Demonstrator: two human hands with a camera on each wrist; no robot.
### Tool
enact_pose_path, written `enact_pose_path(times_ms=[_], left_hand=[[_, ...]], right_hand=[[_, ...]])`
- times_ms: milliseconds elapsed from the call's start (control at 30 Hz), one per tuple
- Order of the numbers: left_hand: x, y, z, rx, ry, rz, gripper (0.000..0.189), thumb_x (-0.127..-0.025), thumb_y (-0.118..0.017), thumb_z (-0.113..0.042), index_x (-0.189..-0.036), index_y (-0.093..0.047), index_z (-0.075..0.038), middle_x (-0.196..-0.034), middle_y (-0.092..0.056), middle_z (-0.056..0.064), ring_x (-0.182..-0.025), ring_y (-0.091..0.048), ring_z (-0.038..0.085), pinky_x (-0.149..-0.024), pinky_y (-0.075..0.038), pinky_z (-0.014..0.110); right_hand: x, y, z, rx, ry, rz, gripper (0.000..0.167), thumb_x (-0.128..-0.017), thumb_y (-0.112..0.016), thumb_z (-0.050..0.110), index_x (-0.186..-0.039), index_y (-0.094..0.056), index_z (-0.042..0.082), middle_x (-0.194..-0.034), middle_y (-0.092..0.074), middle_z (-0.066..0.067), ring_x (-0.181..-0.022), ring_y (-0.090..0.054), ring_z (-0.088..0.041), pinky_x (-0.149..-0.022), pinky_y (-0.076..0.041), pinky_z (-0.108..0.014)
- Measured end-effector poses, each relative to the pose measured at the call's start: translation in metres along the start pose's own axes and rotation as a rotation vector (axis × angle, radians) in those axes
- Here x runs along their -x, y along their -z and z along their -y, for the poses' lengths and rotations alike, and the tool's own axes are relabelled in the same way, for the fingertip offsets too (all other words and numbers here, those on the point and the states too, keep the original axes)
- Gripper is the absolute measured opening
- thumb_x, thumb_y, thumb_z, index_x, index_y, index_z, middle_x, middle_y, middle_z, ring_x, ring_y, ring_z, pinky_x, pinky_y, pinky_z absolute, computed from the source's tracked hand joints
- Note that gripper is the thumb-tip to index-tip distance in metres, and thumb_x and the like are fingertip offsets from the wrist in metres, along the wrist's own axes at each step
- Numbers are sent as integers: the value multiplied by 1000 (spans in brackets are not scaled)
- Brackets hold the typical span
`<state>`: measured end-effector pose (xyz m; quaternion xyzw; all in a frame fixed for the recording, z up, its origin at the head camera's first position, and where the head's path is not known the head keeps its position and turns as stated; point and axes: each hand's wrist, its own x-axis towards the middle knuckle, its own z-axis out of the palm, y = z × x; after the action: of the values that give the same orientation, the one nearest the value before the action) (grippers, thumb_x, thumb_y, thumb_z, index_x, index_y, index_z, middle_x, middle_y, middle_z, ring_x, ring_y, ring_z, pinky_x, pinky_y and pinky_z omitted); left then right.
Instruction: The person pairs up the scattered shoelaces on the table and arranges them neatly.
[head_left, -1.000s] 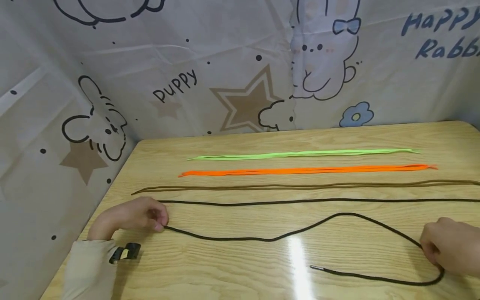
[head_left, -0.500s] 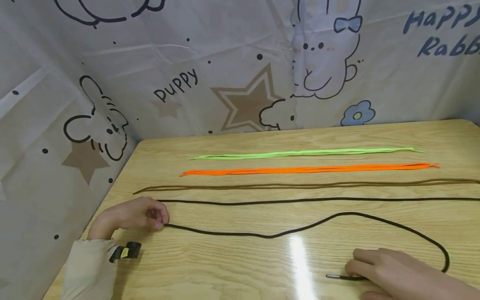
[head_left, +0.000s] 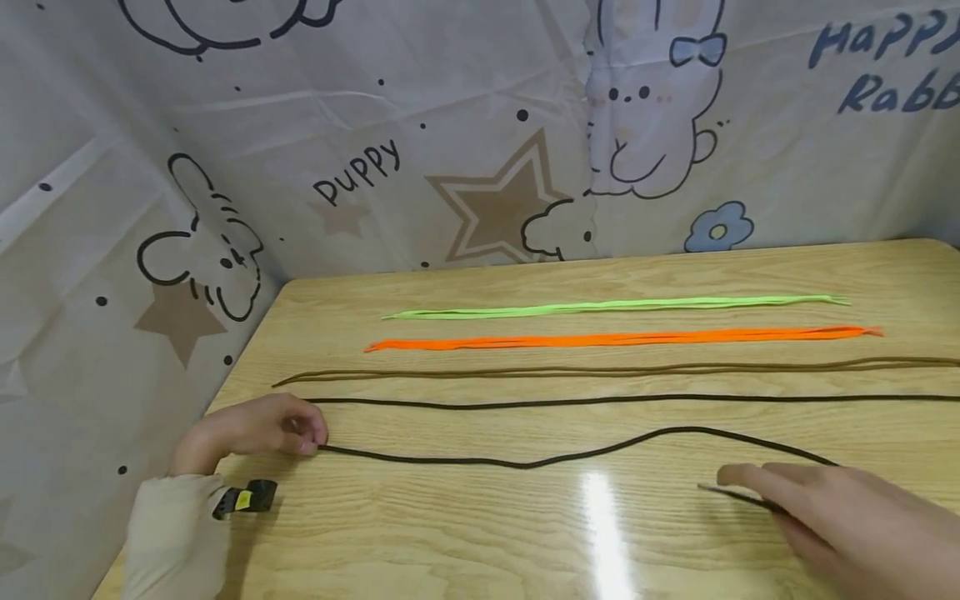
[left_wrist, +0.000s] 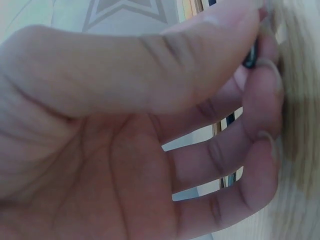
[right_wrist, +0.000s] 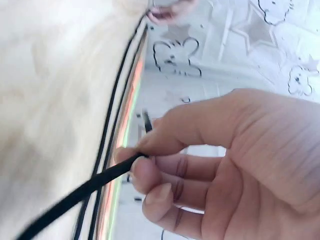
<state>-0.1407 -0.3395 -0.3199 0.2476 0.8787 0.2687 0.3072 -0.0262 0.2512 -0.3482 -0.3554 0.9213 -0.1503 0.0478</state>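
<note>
A black shoelace (head_left: 465, 460) runs in a wavy line across the near part of the table. My left hand (head_left: 262, 427) pinches its left end between thumb and fingers; in the left wrist view a dark bit of the lace (left_wrist: 251, 57) shows beside the thumb. At the right, my right hand (head_left: 840, 517) pinches the same lace close to its other end, and the thin tip (head_left: 708, 487) sticks out past the fingers. The right wrist view shows the lace (right_wrist: 85, 192) stretching away below the pinching thumb. The hand hides its bend at the right in the head view.
Beyond lie a second black shoelace (head_left: 600, 402), nearly straight, then a doubled brown lace (head_left: 525, 372), an orange one (head_left: 600, 340) and a light green one (head_left: 600, 307). A printed cloth (head_left: 465, 108) hangs behind the wooden table (head_left: 420, 533).
My right hand let go of the lace's bend at the right, moved left to the tipped end, and now brings that end up and rightward. My left hand keeps its pinch.
</note>
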Motion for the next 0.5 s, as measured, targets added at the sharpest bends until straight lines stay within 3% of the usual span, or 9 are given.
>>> enact_pose_path(times_ms=[67, 133, 233, 300, 500], left_hand=[[3, 1, 2, -9, 13, -10, 8, -88, -68, -11, -92, -65, -5, -87, -60, -5, -78, -53, 7, -70, -45, 27], [5, 1, 4, -14, 20, -16, 9, -89, -68, -11, -92, -65, -4, -87, -60, -4, -78, -52, 8, -70, -44, 27], [8, 1, 7, -14, 24, -24, 10, -89, -68, -11, -93, -64, -3, -87, -60, -4, -78, -52, 8, -69, -44, 27], [10, 2, 8, -18, 12, -35, 9, -89, -67, -11, -92, -64, -3, -87, -60, -4, -79, -52, 7, -69, -44, 27], [13, 7, 11, -9, -11, -73, 5, -90, -66, -9, -93, -66, -5, -87, -61, -3, -79, -53, 6, -70, -45, 26]], right_hand=[[1, 3, -3, 31, -28, -16, 68, -76, -68, -8, -135, -52, 20, -81, -52, 22, -59, -30, 6, -52, -29, -19], [-1, 3, -8, 47, -36, -18, 70, -76, -67, -9, -138, -51, 19, -74, -44, 24, -57, -30, 6, -50, -32, -20], [-5, 5, -17, 52, -69, 24, 56, -79, -68, -5, -130, -57, 15, -79, -54, 21, -63, -45, 6, -53, -41, -22], [-6, 7, -26, 54, -86, 15, 46, -80, -67, -5, -122, -61, 13, -81, -58, 17, -63, -46, 6, -52, -42, -22], [7, 14, -58, 131, -114, -229, 41, -69, -68, -16, -97, -69, 14, -69, -42, 22, -53, -28, 8, -44, -29, -19]])
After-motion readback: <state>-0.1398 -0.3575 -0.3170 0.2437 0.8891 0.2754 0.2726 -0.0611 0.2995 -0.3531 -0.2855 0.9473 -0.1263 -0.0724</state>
